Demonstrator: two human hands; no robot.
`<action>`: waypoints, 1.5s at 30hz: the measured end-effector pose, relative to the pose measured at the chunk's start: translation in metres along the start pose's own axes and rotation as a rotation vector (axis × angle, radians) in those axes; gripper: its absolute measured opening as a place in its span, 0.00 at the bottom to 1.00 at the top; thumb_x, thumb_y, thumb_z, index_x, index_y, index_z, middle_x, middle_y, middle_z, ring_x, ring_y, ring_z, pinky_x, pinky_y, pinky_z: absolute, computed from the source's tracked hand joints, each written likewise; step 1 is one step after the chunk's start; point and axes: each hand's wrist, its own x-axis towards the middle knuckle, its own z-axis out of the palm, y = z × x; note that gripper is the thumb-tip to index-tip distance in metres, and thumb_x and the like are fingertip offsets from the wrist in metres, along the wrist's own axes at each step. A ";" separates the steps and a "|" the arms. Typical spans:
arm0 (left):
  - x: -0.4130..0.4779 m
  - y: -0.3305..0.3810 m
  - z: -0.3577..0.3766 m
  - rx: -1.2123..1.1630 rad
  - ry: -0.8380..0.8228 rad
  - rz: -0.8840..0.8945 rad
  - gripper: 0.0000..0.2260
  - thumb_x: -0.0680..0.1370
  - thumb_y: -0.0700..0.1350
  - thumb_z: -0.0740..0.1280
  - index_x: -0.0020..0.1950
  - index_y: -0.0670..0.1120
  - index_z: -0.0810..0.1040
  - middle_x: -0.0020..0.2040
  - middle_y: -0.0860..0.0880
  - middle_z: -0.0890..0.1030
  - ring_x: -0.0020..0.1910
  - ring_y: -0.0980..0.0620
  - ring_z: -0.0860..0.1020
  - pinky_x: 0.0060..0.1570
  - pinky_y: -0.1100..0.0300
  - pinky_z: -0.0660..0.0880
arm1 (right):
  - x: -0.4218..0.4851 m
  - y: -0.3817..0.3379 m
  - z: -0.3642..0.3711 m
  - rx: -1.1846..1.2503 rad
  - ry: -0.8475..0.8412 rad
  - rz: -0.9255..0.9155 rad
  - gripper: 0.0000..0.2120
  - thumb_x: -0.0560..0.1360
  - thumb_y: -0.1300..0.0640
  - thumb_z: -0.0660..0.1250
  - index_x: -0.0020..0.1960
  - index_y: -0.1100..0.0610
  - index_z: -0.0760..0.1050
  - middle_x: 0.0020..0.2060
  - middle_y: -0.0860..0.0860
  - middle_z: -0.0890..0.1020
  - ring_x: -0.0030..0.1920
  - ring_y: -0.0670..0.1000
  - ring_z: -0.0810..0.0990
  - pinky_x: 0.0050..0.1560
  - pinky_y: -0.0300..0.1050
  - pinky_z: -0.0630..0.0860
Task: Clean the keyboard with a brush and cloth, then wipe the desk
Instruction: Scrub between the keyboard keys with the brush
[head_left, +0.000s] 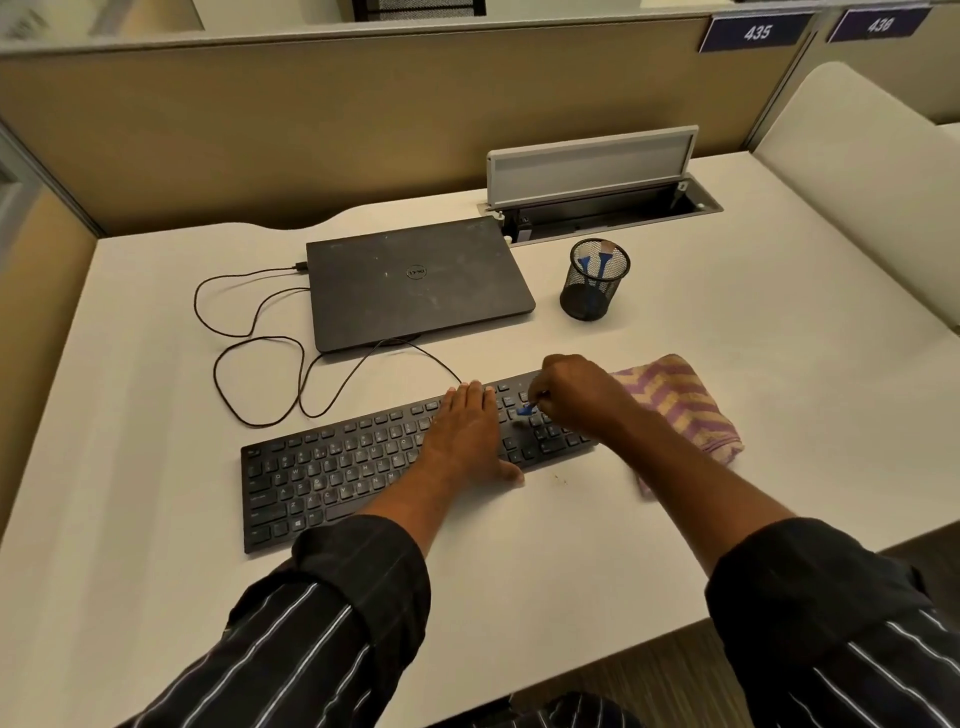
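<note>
Fingers (544, 397) of the right hand (576, 395) pinch a small blue brush (525, 410) on the black plastic keyboard (337, 467); the left hand (467, 428) lies flat, steadying it. Hard flicks could scatter dust toward six o'clock.

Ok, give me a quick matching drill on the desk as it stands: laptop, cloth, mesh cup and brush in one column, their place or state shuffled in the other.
Things:
1 laptop
2 cloth
3 mesh cup
4 brush

Place or state:
A pinched in the right hand over the keyboard
B closed, behind the keyboard
C lying at the keyboard's right end
D upright, holding blue tools

Pairs: 1-B, 2-C, 3-D, 4-A
</note>
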 end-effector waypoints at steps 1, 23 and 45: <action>0.001 0.000 0.000 0.002 0.001 -0.001 0.58 0.68 0.71 0.72 0.81 0.39 0.46 0.81 0.39 0.51 0.81 0.40 0.50 0.79 0.45 0.48 | 0.001 -0.002 0.001 -0.027 -0.026 -0.011 0.10 0.77 0.60 0.68 0.57 0.57 0.83 0.52 0.55 0.80 0.49 0.51 0.78 0.44 0.39 0.68; 0.004 -0.003 0.001 -0.012 0.035 -0.015 0.59 0.64 0.72 0.74 0.80 0.38 0.54 0.78 0.40 0.60 0.78 0.41 0.58 0.79 0.47 0.53 | 0.007 -0.004 -0.008 0.036 0.120 0.109 0.10 0.77 0.61 0.67 0.57 0.60 0.82 0.50 0.57 0.80 0.46 0.53 0.77 0.43 0.40 0.68; 0.002 -0.001 -0.002 -0.014 0.015 -0.025 0.59 0.64 0.72 0.73 0.80 0.38 0.52 0.79 0.40 0.58 0.79 0.40 0.56 0.79 0.47 0.52 | 0.015 0.009 -0.002 0.106 -0.080 0.283 0.12 0.72 0.59 0.72 0.54 0.62 0.83 0.47 0.58 0.84 0.44 0.55 0.82 0.48 0.47 0.80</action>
